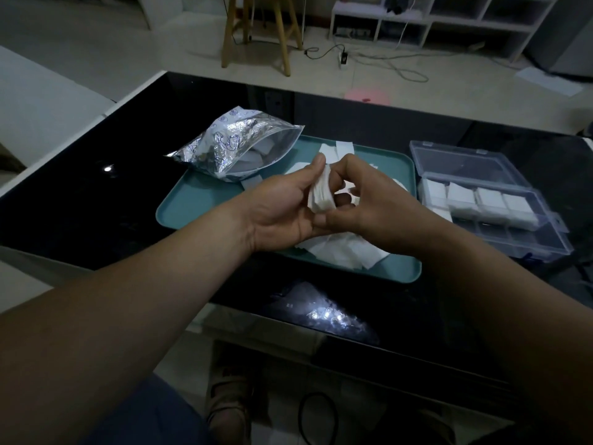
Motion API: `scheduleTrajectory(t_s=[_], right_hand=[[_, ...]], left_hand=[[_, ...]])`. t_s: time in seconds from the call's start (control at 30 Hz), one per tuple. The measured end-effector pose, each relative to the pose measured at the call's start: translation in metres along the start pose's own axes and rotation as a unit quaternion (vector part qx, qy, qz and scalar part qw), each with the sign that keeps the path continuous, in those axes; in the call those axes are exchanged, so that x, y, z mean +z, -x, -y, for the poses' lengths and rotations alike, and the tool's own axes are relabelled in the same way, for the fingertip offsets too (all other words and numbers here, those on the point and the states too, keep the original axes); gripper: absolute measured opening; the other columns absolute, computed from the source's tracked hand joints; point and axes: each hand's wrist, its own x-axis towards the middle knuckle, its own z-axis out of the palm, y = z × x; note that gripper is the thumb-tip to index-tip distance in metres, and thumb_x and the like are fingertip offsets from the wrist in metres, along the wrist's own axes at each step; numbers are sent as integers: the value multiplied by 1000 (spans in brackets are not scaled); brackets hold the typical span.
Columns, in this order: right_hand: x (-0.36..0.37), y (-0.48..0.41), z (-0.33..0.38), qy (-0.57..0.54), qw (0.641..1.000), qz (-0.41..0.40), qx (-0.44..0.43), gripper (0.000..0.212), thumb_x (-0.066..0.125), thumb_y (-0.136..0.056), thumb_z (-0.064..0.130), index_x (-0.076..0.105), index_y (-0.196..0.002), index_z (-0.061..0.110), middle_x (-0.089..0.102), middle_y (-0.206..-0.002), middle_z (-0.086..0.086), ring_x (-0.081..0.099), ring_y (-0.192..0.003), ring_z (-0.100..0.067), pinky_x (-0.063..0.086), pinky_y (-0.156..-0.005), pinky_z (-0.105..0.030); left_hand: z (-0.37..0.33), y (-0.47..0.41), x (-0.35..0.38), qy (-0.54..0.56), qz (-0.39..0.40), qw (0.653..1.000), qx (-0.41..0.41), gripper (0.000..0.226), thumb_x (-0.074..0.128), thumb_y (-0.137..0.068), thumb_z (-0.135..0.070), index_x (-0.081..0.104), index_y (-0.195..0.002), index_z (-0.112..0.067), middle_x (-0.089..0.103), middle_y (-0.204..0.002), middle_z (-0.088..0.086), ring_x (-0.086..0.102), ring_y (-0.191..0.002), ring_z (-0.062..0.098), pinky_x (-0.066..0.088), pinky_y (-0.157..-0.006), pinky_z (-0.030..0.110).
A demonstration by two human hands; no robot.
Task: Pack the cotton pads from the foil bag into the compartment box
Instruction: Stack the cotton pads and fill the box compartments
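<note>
Forearms (128, 316) nearest, left grip (282, 205) and right grip (369, 207) both pinching small white cotton-pad stack (321, 194); best squared edge-to-edge before seating in clear plastic compartment box (542, 248) right of the grip.

The foil bag (224, 149) is seen in crinkled silver, printed with blue line drawings (what they depict cannot be made out). The tray (205, 200) is coloured a plain teal. The stack of cotton pads (321, 194) is white, as are the loose pads (343, 255) and the packed pads (491, 200) in the compartment box (532, 248), which is clear with a faint blue tint. The table (96, 203) is glossy black, the stool (282, 33) yellowish wood, the shelf unit (426, 17) white, the floor (96, 33) pale cream, and a round object (367, 95) pink.
</note>
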Motion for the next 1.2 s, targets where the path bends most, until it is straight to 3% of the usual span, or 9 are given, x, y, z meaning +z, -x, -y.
scheduleTrajectory(t_s=[0.07, 0.2, 0.27, 0.37, 0.5, 0.67, 0.73, 0.97, 1.2], right_hand=[[1, 1, -1, 20, 1000, 0, -10, 47, 90, -78, 18, 54, -104, 5, 66, -107, -7, 53, -80, -4, 44, -73, -7], [3, 1, -2, 48, 998, -16, -22, 44, 89, -80, 22, 55, -102, 4, 65, -106, -3, 53, -86, 10, 39, -72, -3], [2, -2, -5, 46, 999, -9, -21, 42, 87, -81, 31, 57, -103, 11, 65, -115, 1, 55, -96, 10, 39, -76, -4], [-10, -7, -8, 8, 999, -42, 3, 37, 73, -88, 53, 62, -107, 24, 66, -126, 13, 61, -113, 2, 46, -93, -21], [-38, -7, -11, 24, 990, -106, 85, 22, 61, -103, 39, 69, -101, 19, 73, -93, 3, 68, -82, -9, 56, -78, -32], [-46, -3, -26, 238, 965, 9, 109, 10, 70, -98, 30, 76, -104, 25, 69, -92, 11, 64, -83, -9, 49, -71, -27], [-47, 1, -27, 293, 943, 80, 135, 20, 77, -92, 28, 71, -111, 30, 64, -95, 14, 58, -82, -6, 42, -66, -24], [-37, 6, -36, 373, 905, 158, 132, 54, 87, -79, 39, 59, -125, 33, 55, -118, 4, 58, -105, -21, 51, -91, -39], [-37, 7, -43, 403, 900, 126, 107, 7, 63, -96, 33, 61, -104, 33, 62, -111, 5, 57, -97, -21, 48, -79, -36]], left_hand=[[2, -1, 1, -7, -17, 1000, -2, 46, 37, -107, -50, 57, -130, -16, 67, -94, 5, 70, -72, 15, 60, -65, 31], [4, -2, -1, -15, -28, 999, 20, 35, 45, -106, -47, 60, -119, -18, 62, -101, 2, 65, -89, 14, 62, -79, 35], [3, -2, 0, -14, -46, 998, 29, 33, 46, -107, -44, 65, -110, -18, 65, -95, 2, 66, -85, 12, 63, -76, 33], [-3, -1, 0, -11, -91, 995, 44, 32, 52, -104, -42, 63, -119, -16, 65, -83, 4, 67, -71, 13, 64, -69, 35], [-11, -4, -5, 21, -153, 987, 52, 26, 69, -96, -37, 58, -99, -14, 53, -76, 5, 54, -63, 14, 55, -52, 22], [-17, -7, -13, 24, -193, 979, 64, 6, 55, -98, -21, 57, -95, -15, 51, -74, 2, 44, -55, 11, 31, -38, 16], [-17, -6, -13, 14, -209, 975, 70, 8, 52, -97, -21, 58, -98, -15, 50, -73, 2, 42, -54, 11, 27, -38, 17], [-12, -6, -7, -39, -218, 973, 60, 9, 53, -94, -19, 56, -103, -15, 50, -70, 2, 40, -52, 12, 24, -39, 18], [-8, -8, -3, -68, -212, 973, 52, 14, 51, -95, -20, 55, -108, -14, 52, -72, 2, 41, -53, 12, 26, -39, 19]])
